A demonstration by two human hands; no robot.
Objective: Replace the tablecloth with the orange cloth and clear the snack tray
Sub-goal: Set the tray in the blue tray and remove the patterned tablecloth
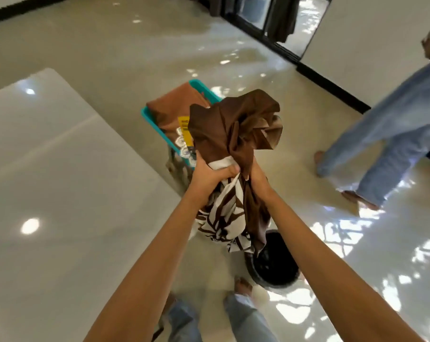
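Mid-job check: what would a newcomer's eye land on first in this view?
The left hand and right hand grip a bunched brown-and-white cloth at centre, above a black basket on the floor. Behind it, a teal tray holds a folded orange cloth. A second person is mid-stride at right.

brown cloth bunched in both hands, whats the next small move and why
Probably lower the brown cloth into the black basket just below it: left hand and right hand both grip it, the table is uncovered, and the orange cloth lies folded in the teal tray.
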